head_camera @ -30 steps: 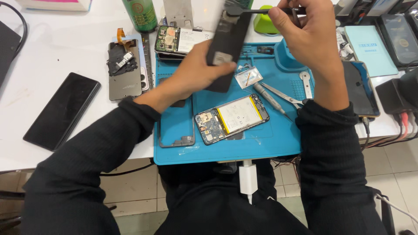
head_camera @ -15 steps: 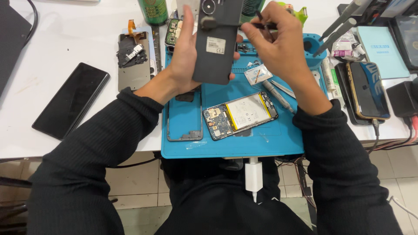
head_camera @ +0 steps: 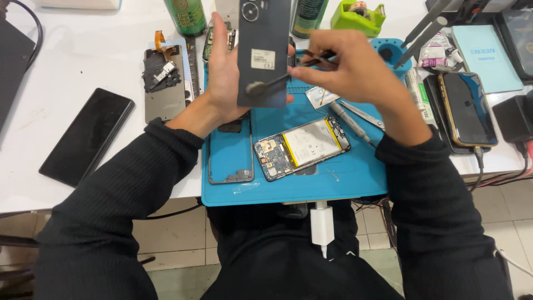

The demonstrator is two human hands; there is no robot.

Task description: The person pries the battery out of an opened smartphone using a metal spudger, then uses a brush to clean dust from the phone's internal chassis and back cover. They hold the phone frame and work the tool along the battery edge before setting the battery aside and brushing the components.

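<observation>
My left hand (head_camera: 222,83) holds a dark phone back cover (head_camera: 264,53) upright above a blue work mat (head_camera: 333,183). My right hand (head_camera: 355,72) grips black tweezers (head_camera: 288,75) whose tip carries a small round part against the cover's lower left. On the mat below lie an opened phone (head_camera: 302,147) with its battery and circuit board showing, and a phone frame (head_camera: 230,155) to its left.
A black phone (head_camera: 86,136) lies face up on the white table at left. Another opened phone (head_camera: 165,83) sits beyond it. Tools (head_camera: 355,119) lie on the mat. Phones (head_camera: 466,108), a teal booklet (head_camera: 486,50), a green tape dispenser (head_camera: 358,14) and bottles (head_camera: 186,16) stand around.
The back cover has been raised and turned upright in my left hand. My right hand has brought the tweezers down from above the cover to its lower part.
</observation>
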